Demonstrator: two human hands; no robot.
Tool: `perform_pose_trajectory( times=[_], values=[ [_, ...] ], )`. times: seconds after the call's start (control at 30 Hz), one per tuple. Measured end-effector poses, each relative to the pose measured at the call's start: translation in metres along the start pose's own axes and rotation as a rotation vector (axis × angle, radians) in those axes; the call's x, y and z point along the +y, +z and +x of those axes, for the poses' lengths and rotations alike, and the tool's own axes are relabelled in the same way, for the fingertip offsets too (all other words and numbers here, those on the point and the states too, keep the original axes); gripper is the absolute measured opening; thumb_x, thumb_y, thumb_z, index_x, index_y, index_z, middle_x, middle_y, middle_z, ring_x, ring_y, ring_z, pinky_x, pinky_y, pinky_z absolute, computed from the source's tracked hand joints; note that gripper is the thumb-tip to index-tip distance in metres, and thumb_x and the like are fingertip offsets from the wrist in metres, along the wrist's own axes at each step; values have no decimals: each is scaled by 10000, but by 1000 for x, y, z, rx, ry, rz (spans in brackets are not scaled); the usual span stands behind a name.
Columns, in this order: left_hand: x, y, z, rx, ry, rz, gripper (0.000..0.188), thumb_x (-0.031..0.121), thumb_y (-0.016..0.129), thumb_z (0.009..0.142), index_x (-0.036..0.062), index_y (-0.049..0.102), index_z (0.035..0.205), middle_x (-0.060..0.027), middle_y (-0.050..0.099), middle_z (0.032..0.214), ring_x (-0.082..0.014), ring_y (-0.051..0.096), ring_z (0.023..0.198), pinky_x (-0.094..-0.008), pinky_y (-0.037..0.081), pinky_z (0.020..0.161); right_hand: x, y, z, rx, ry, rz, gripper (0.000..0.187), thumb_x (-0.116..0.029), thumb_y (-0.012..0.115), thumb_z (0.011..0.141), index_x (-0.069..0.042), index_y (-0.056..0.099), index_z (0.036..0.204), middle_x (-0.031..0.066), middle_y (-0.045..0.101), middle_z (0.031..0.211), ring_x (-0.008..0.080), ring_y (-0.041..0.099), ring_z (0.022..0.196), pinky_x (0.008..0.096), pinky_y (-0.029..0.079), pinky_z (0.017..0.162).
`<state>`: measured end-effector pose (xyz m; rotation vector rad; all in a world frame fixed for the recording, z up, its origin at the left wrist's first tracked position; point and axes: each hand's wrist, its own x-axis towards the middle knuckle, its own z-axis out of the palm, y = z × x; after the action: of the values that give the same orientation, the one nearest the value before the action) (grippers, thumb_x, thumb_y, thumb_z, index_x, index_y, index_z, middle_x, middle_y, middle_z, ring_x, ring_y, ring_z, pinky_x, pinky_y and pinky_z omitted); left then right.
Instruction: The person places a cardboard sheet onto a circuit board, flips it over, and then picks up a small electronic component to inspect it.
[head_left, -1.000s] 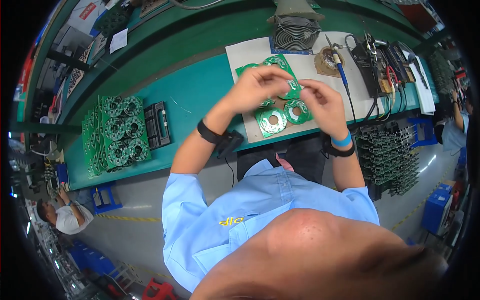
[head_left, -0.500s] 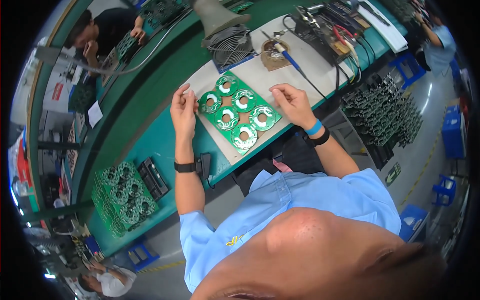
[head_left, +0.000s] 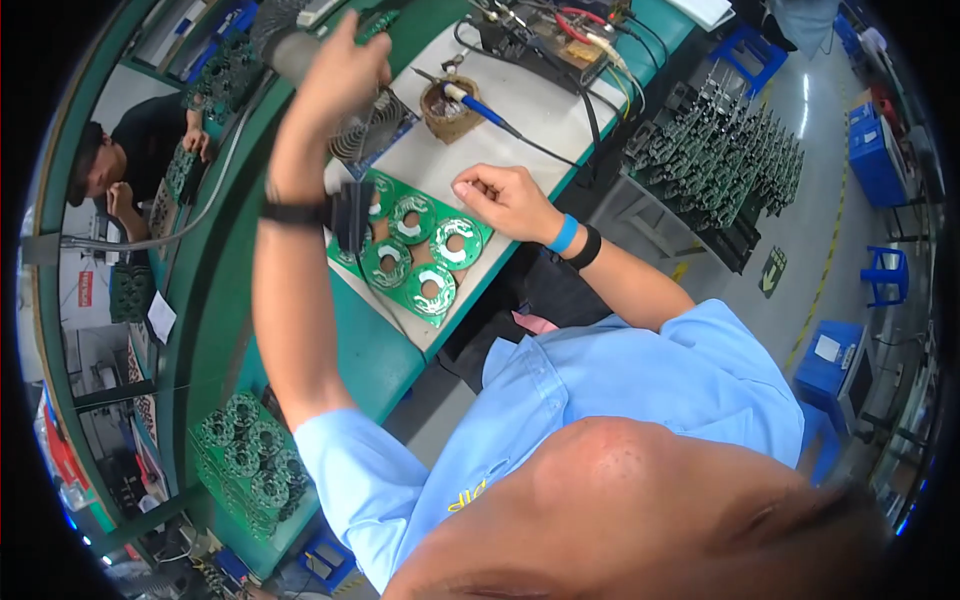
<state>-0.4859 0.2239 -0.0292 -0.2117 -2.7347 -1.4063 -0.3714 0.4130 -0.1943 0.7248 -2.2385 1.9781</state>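
Note:
A green circuit board panel with several ring-shaped boards lies on the pale mat at the bench's front edge. My right hand is beside its right corner, fingers curled in and thumb against them; nothing shows in them. Stretched far forward over the bench, my left hand is smeared by motion. By its fingertips lies a small green piece, and I cannot tell whether they touch it. My left forearm and a black wrist device hide the panel's left part.
A soldering iron rests at a brown holder behind the panel. Left of it stands a fan. Wired equipment is at the back. Stacked boards lie at lower left, more on a right-hand rack. A co-worker sits across.
My left hand has left the panel's left side and swung forward past the fan. My right hand stays by the panel's right corner, its fingers more curled. The whole view has shifted.

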Motion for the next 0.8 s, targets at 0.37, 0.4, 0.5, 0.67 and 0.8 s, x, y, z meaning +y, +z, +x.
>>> perform_pose_trajectory(
  times=[0.37,0.4,0.5,0.67,0.8],
  values=[
    [-14,-46,-113,-151,-129,-112,399,295,590,992,15,594,1277,38,537,752,-47,473,660,-210,374,569,2,-3,0,-39,-9,68,154,-165,661,953,-13,681,971,-16,568,638,29,482,562,217,401,510],
    [-23,-49,-135,-129,-140,-92,391,281,592,994,11,591,1278,36,535,762,-47,475,680,-208,376,588,1,-4,1,-55,-6,72,156,-166,663,952,-12,682,971,-17,569,639,29,482,562,216,401,511],
    [-64,-61,-194,-79,-181,-159,371,212,547,1019,-6,557,1318,29,502,780,-53,447,689,-210,374,612,0,-3,2,-70,-12,79,156,-163,663,952,-10,681,973,-16,576,642,28,482,564,216,402,511],
    [-122,-55,-234,123,-408,-183,356,222,568,1011,4,569,1292,23,545,808,-56,492,726,-211,396,638,0,0,1,-90,38,83,151,-151,657,955,-3,678,977,-16,592,651,28,482,569,216,402,511],
    [-158,-45,-239,247,-387,-253,336,218,607,991,11,587,1254,28,567,808,-50,505,722,-198,403,634,-4,0,0,-84,49,49,159,-157,658,943,1,676,958,12,610,643,41,540,567,221,447,527]
  ],
)
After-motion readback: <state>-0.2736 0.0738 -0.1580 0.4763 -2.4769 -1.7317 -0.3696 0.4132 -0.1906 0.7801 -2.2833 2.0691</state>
